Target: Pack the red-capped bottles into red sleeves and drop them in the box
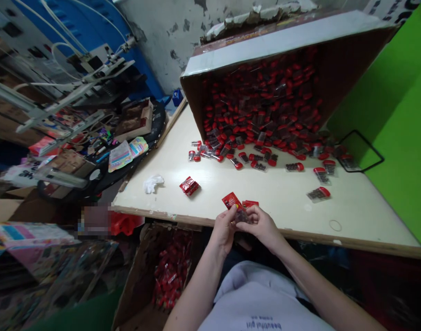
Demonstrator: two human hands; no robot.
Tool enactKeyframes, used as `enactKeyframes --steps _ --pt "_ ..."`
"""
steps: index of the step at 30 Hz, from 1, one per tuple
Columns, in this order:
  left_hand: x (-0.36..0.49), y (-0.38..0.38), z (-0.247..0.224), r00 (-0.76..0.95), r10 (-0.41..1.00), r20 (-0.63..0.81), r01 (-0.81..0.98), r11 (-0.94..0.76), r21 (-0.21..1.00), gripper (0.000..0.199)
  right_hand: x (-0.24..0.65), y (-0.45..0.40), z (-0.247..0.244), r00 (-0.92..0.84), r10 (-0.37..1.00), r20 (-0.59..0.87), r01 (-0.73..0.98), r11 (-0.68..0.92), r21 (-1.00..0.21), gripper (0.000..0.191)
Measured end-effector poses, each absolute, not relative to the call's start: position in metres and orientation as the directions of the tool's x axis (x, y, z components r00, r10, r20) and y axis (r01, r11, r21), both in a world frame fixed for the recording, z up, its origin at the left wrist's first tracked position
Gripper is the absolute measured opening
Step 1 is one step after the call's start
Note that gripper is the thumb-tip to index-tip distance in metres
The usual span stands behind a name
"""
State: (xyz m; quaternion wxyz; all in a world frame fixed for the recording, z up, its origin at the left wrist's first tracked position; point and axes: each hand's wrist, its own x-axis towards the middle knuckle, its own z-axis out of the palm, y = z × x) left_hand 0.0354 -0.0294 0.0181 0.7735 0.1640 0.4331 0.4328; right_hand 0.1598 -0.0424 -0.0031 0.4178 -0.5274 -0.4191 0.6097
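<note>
Close together at the table's front edge, both hands work on one small item. My left hand (224, 226) is closed, its thumb pressing on a red printed card (231, 200). My right hand (262, 225) pinches a small clear pack with dark contents (242, 216), which meets the lower end of that card. Fingers partly cover the pack, so how card and pack are joined cannot be made out. Just behind my right hand lie more red cards (250, 203). A bundle of red packets (189, 185) rests farther left on the table (210, 202).
A tipped cardboard box (286, 43) spills many red-capped clear packs (258, 124) onto the table. Crumpled tissue (153, 184), a rubber band (335, 225) and a black wire frame (362, 151) lie about. Below the edge stands a carton with red packets (172, 271). Machinery (75, 87) is at left.
</note>
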Motion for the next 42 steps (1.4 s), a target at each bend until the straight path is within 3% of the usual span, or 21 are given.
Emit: enactKeyframes --steps 6,11,17,36,42 --pt "0.033 -0.024 0.010 0.189 0.809 -0.557 -0.576 0.551 0.604 0.034 0.175 -0.049 -0.003 -0.220 0.958 -0.182 -0.064 -0.201 -0.978 0.057" --pt "0.036 -0.028 0.019 0.229 0.774 -0.590 -0.582 0.595 0.554 0.036 0.189 -0.050 -0.009 -0.181 0.982 -0.059 0.126 -0.036 -0.991 0.049" --pt "0.042 -0.037 0.026 0.208 0.765 -0.610 -0.575 0.600 0.557 0.040 0.191 -0.042 -0.012 -0.174 0.985 0.003 0.169 0.033 -0.985 0.047" --pt "0.050 -0.036 0.016 0.145 0.796 -0.588 -0.642 0.528 0.556 0.026 0.184 -0.030 -0.023 -0.140 0.990 -0.029 0.207 0.000 -0.978 0.041" --pt "0.034 -0.031 0.013 0.113 0.773 -0.624 -0.631 0.541 0.556 0.034 0.187 -0.016 -0.020 -0.204 0.978 -0.046 0.255 0.008 -0.967 0.046"
